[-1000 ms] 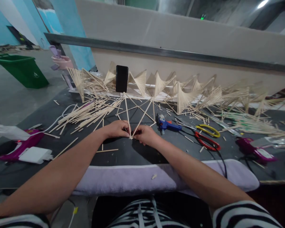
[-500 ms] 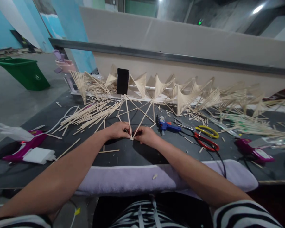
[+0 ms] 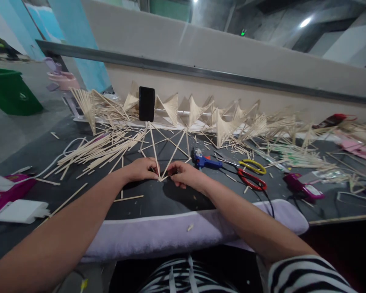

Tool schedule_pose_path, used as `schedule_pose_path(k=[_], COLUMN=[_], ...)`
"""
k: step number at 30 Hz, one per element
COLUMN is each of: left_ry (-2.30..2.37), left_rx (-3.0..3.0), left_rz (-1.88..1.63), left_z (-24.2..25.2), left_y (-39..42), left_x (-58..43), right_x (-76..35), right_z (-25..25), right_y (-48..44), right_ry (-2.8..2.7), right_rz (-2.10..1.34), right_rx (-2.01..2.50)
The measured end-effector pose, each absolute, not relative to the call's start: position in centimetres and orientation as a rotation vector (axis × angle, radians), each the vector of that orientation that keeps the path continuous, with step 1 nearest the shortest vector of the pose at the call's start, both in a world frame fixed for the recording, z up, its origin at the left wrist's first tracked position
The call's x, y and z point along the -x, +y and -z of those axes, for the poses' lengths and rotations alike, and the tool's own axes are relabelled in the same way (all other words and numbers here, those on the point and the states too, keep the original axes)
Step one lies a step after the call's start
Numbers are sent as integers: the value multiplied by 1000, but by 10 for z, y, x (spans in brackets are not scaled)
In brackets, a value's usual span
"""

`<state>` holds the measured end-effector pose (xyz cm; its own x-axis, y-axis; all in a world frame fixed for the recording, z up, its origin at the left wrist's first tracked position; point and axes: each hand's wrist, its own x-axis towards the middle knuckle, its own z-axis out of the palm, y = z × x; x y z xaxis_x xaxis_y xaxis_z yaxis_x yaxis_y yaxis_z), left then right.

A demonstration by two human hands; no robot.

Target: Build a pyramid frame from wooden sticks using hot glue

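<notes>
1 open stick frame (image 3: 175,149), centre; 1 black phone (image 3: 147,104), far; 1 blue glue gun (image 3: 210,163), 1 pair of scissors (image 3: 239,171), right; 1 green bin (image 3: 14,91), far left. Fanned stick models (image 3: 225,130): overlapping, uncountable.

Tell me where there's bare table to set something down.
Mostly bare: the dark table between the stick frame and the lavender cushion, and far left, between the white cable and the table's edge. Crowded: the back, with stick fans; left of the frame, with loose sticks; right, around the glue gun and scissors.
</notes>
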<state>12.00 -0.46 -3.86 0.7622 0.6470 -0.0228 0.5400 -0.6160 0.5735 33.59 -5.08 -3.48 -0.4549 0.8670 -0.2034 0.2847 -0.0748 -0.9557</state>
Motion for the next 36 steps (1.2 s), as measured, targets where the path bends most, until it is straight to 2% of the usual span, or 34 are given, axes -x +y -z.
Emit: schedule_pose_path(k=[3, 6, 8, 14, 18, 24, 31, 36], left_ry=[892, 902, 901, 903, 905, 881, 942, 949], left_rx=[-2384, -2371, -2372, -2380, -2391, -2389, -2364, -2385], left_rz=[-256, -263, -260, -245, -249, -287, -257, -268], left_z=[39, 39, 40, 40, 41, 41, 38, 38], left_y=[-5, -5, -5, -4, -3, -5, -8, -9], left_x=[-120, -119, -119, -119, -118, -118, -121, -121], right_x=[-365, -407, -432, -450, -436, -443, -410, -377], right_z=[24, 19, 18, 23, 24, 3, -5, 13], right_y=[-49, -37, -28, -21, -19, -40, -96, -103], right_ry=[-1798, -2030, -2219, -2510, -2499, -2260, -2241, -2369], right_rz=[-1252, -596, -277, -30, 167, 129, -487, -445], right_rx=[1382, 1509, 1582, 1955, 1992, 1747, 1548, 1372])
